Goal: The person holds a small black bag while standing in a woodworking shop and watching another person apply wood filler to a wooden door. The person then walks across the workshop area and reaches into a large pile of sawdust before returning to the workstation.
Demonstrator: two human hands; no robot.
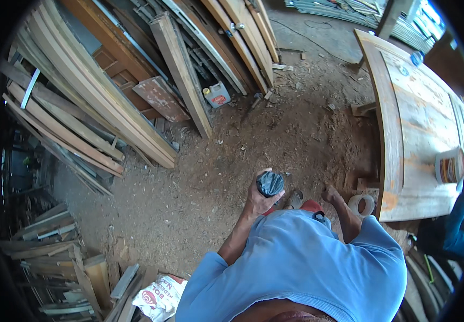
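Black plastic bag (270, 183), small crumpled bundle, held out in front of chest above dirt floor (205, 177). Looks light, soft, slightly slick; likely best gripped round bunched neck or cupped from below. Left hand (259, 199) clenched round bag's underside, forearm raised, elbow bent. Right hand (330, 194) empty, fingers loosely curled, apart from bag, near tape roll (363, 204) beside wooden door panel (403, 118). Stacked planks (82, 96) further left.

The black bundle (270, 183) hides the left hand's (259, 199) fingertips.
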